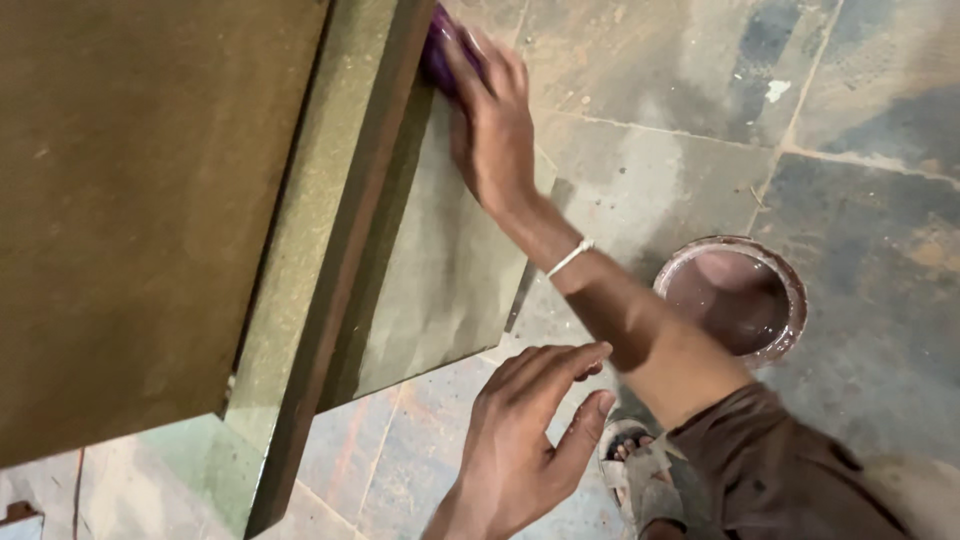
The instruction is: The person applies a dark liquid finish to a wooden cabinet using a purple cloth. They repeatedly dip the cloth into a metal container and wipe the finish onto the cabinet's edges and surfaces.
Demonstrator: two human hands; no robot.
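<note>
Purple cloth (440, 45): soft and light, bunched under the fingers, easy to pinch anywhere.
Right hand (497, 125): pressing the cloth on the board's top corner.
Left hand (525, 440): open, holding nothing.
Board (440, 270): stiff, flat, greenish; long side runs up and down.
Tin (735, 298): brown liquid, on stone floor (860, 180).

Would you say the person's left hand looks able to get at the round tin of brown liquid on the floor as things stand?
Probably not directly: the right forearm lies between the left hand and the tin, so it would have to go around.
</note>
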